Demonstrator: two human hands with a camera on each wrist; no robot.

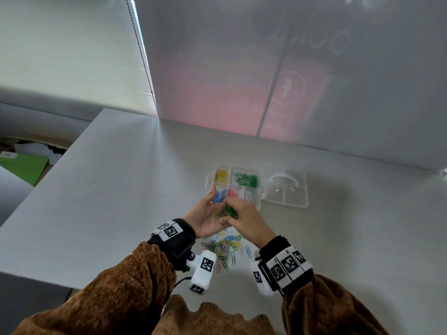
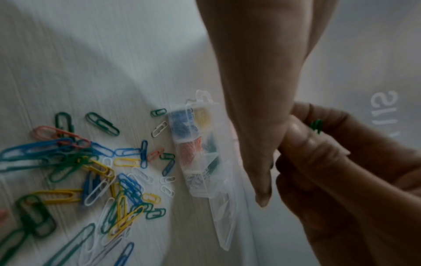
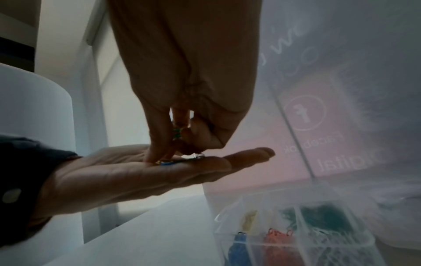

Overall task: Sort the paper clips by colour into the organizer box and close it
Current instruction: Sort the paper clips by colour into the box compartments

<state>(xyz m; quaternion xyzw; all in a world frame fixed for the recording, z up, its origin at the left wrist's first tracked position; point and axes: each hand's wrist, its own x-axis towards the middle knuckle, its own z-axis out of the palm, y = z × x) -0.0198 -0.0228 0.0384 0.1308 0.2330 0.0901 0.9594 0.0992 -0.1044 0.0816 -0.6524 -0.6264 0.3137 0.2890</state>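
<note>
**Green clips in your hands, just in front of the open organizer box**

Your left hand (image 1: 204, 217) is flat and palm up, the fingers straight, and it carries a small heap of paper clips (image 1: 227, 212), mostly green. Your right hand (image 1: 244, 220) comes from above with the fingers curled, and it pinches green clips (image 3: 177, 133) out of that heap. Both hands are above the table (image 1: 108, 189), just on your side of the organizer box (image 1: 233, 183).

The organizer box stands open and flat. Its long axis runs left to right in front of you, and the clear lid (image 1: 285, 187) lies folded out flat at the right side of the box. In the far row of the box you see yellow clips (image 1: 221, 176) at the left and green ones (image 1: 246, 180) next to them. In the near row blue (image 1: 219, 195), pink (image 1: 232, 193) and white (image 1: 250, 197) follow from left to right.

The unsorted pile of mixed clips (image 1: 225, 245) lies on the table nearer to you than the box, under your hands. These clips point in all directions.
</note>
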